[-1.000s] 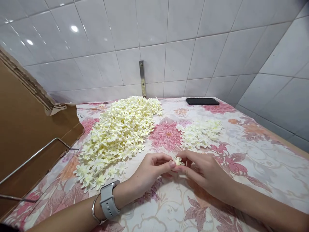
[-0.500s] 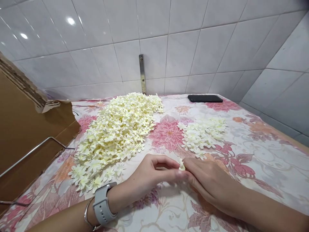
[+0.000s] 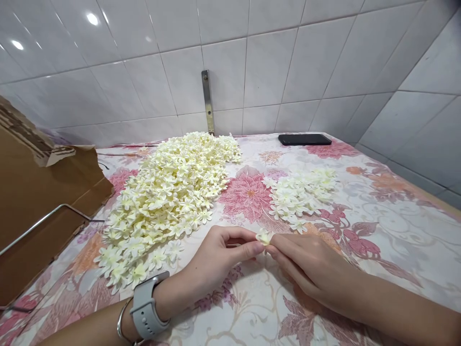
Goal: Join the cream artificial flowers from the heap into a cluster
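Note:
Between my two hands is one small white artificial flower [image 3: 264, 236], its petals pointing up. My left hand [image 3: 223, 250] pinches it from the left with thumb and forefinger. From the right, my right hand [image 3: 309, 262] grips it too, with fingers bent and pressed together. Beyond my left hand lies a large heap of pale yellow-white flowers [image 3: 176, 182]. A smaller, flatter pile of white flowers [image 3: 300, 194] rests past my right hand. What the lower fingers of both hands touch is hidden.
Everything lies on a flower-patterned tablecloth [image 3: 248, 307]. A black phone [image 3: 304, 139] is near the back edge. On the left stands a torn cardboard box [image 3: 46, 206] with a bent metal rod [image 3: 39, 223]. A tiled wall [image 3: 266, 62] with a metal bracket [image 3: 207, 103] rises behind.
My fingers have shifted around the flower, which was turned and partly covered half a second ago and shows its petals again now. The camera view has tilted slightly. Both piles look the same.

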Demonstrator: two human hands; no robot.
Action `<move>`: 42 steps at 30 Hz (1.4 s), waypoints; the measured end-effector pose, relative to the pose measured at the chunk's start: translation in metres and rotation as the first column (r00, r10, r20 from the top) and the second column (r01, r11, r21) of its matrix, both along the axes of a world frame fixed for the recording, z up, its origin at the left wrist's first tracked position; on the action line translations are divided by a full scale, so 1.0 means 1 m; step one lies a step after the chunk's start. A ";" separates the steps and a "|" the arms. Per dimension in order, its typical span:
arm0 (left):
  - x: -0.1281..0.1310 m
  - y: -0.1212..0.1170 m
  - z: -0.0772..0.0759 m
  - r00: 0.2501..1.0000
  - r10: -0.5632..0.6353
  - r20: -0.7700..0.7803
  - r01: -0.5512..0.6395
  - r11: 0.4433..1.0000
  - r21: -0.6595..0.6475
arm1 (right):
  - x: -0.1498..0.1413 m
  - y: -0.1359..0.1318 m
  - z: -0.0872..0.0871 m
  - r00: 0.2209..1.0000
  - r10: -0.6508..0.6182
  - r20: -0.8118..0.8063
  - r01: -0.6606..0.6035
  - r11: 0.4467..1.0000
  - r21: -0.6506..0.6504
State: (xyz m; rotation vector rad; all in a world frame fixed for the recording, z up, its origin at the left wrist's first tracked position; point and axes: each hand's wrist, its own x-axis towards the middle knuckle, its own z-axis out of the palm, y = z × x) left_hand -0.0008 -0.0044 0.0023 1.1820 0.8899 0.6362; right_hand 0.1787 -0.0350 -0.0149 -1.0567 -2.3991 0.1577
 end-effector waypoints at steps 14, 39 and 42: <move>0.002 -0.005 -0.004 0.988 0.154 0.015 -0.154 0.978 0.143 | -0.003 -0.002 0.013 0.865 -0.232 -0.444 -0.095 0.794 -0.600; -0.002 -0.006 -0.006 0.996 -0.082 -0.017 0.082 0.996 0.028 | 0.000 -0.005 0.007 0.859 -0.275 -0.433 0.103 0.920 -0.379; -0.003 -0.009 -0.006 0.994 -0.101 -0.045 0.103 0.993 0.049 | -0.003 -0.008 0.011 0.897 -0.250 -0.364 0.071 0.896 -0.439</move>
